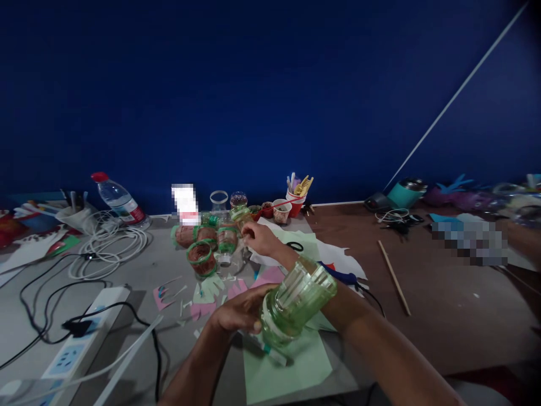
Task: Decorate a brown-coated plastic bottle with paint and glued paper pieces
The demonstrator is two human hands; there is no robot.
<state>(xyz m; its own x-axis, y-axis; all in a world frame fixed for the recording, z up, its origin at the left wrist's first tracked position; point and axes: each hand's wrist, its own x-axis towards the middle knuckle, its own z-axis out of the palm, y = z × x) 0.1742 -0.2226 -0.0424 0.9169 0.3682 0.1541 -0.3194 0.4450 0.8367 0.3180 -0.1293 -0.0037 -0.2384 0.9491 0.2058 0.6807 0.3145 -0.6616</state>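
Near the front of the table, my left hand [242, 310] is closed around a cut green see-through plastic bottle [289, 316], tilted with its ribbed end up to the right. My right forearm passes behind that bottle. Farther back, my right hand [262, 239] has its fingers curled in beside a pale green clear plastic piece [240, 213]; what they grip, if anything, is hidden. Brown containers with green rims stand just left of it, among them an open one [202, 257] and an upright one [227, 239]. Below the held bottle lies a light green sheet [287, 375].
Pink and green paper scraps [207, 296] litter the middle. A power strip [84, 338] and coiled white cable [114, 242] are on the left, near a water bottle [120, 197]. A wooden stick [394, 276] lies right; cups [282, 211] stand behind. Another person's arm [524, 239] shows far right.
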